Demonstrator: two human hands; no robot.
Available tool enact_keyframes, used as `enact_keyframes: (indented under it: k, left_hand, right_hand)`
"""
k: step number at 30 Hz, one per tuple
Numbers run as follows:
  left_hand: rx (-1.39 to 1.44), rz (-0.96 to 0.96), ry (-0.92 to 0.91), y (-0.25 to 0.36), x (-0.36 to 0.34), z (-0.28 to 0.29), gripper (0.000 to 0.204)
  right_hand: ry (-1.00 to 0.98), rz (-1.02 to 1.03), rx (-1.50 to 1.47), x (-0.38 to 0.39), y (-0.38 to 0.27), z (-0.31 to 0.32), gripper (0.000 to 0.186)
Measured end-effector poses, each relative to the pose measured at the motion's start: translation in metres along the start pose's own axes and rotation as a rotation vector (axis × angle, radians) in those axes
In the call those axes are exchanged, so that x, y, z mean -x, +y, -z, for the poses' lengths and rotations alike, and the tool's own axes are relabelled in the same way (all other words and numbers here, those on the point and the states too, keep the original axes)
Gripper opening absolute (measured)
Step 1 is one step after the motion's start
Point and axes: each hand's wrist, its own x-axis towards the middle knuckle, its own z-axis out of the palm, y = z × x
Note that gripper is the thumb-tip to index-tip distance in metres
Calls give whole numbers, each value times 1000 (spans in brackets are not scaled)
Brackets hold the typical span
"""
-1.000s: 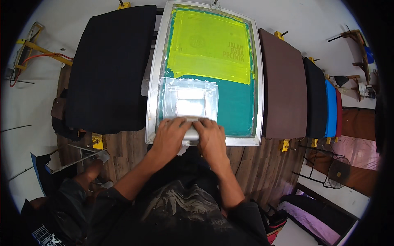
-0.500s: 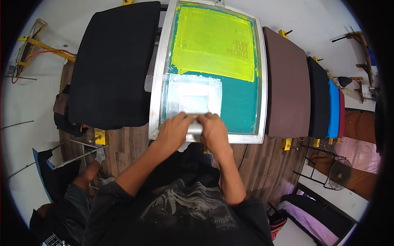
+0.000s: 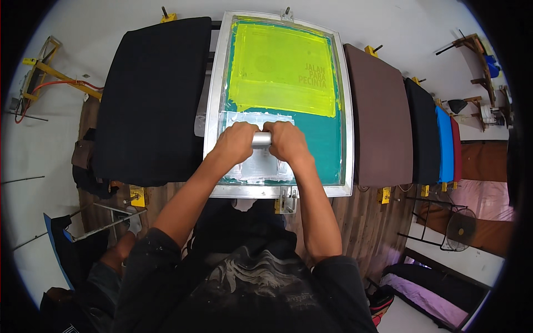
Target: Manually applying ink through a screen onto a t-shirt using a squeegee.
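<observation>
Both my hands grip one squeegee (image 3: 261, 139) by its silver handle. My left hand (image 3: 236, 143) is closed around its left end, and my right hand (image 3: 285, 142) around the right. The squeegee rests over the white ink patch (image 3: 260, 165) on the lower left of a screen printing frame (image 3: 346, 139); its blade is hidden under my hands. The frame has a silver metal rim and teal mesh (image 3: 318, 145). Yellow-green tape or coating (image 3: 283, 55) covers the far half of the mesh, with lettering showing through at its right.
A black shirt on a board (image 3: 152, 100) lies left of the frame. On the right are a brown one (image 3: 380, 116), a black one (image 3: 426, 133), then blue and red ones. Another person's leg (image 3: 115, 252) shows at lower left. A fan (image 3: 461, 229) stands at right.
My hands have pushed the squeegee away from me, from the frame's near edge up over the white patch. The view has shifted slightly, so the near rim and its clamp show more.
</observation>
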Motion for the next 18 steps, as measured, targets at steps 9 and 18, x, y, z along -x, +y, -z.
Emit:
enact_keyframes:
  k: [9,18]
  left_hand:
    - [68,41,17,18,59,-27,45]
    - [-29,-84,49,20,94,-54,44]
  right_hand:
    - [100,-11,-70,65,-7,-35,41]
    - [92,-102,-29,111,-21,-46,53]
